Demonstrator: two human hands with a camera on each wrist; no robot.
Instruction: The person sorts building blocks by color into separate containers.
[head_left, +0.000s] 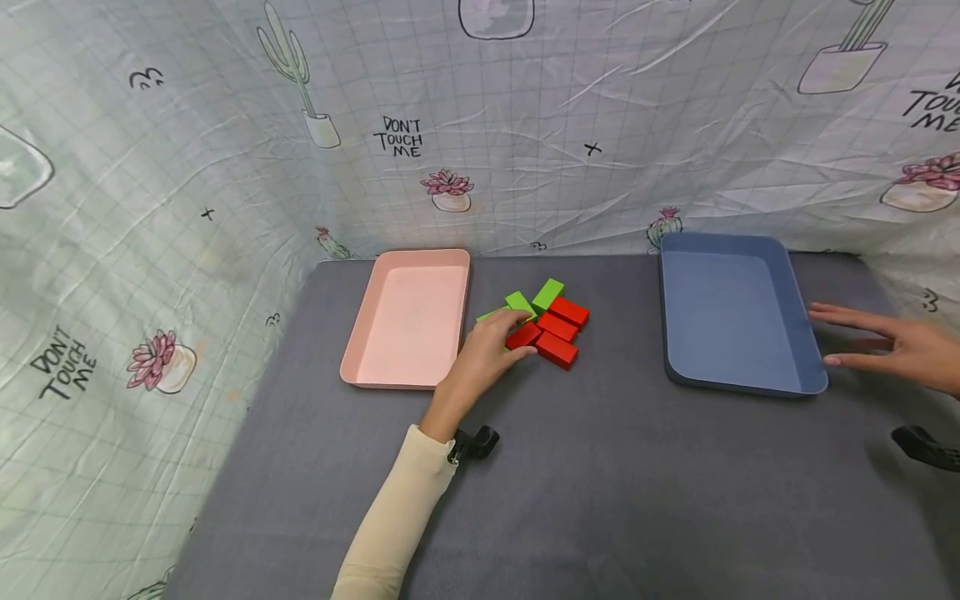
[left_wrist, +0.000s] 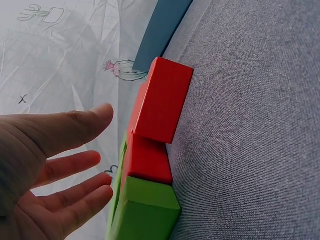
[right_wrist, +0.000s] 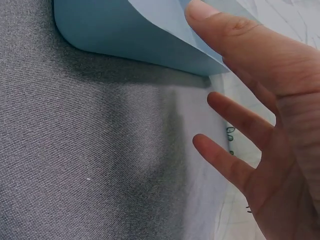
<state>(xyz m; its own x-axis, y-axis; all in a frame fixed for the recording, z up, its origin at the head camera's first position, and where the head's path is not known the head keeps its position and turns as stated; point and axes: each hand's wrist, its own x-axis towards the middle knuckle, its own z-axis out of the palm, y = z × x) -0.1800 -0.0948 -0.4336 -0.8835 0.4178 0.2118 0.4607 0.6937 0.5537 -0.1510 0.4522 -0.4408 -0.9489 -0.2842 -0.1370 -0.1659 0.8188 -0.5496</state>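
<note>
Several red blocks [head_left: 557, 350] and green blocks [head_left: 548, 294] lie in a loose cluster mid-table. Over the left side of this cluster hovers my left hand [head_left: 489, 346], thumb and fingers spread apart. In the left wrist view a red block [left_wrist: 162, 100] and a green block [left_wrist: 150, 210] stand just past the fingertips, with nothing held. My right hand [head_left: 892, 343] is at the right side of the blue tray [head_left: 742, 312], fingertips right at its rim. The right wrist view shows its fingers loosely extended beside the tray wall [right_wrist: 120, 45].
A pink tray [head_left: 408, 321] sits left of the blocks, close to the left forearm. Both trays and the blocks rest on a grey cloth-covered table [head_left: 600, 483]. A printed fabric sheet [head_left: 525, 125] hangs behind and on the left.
</note>
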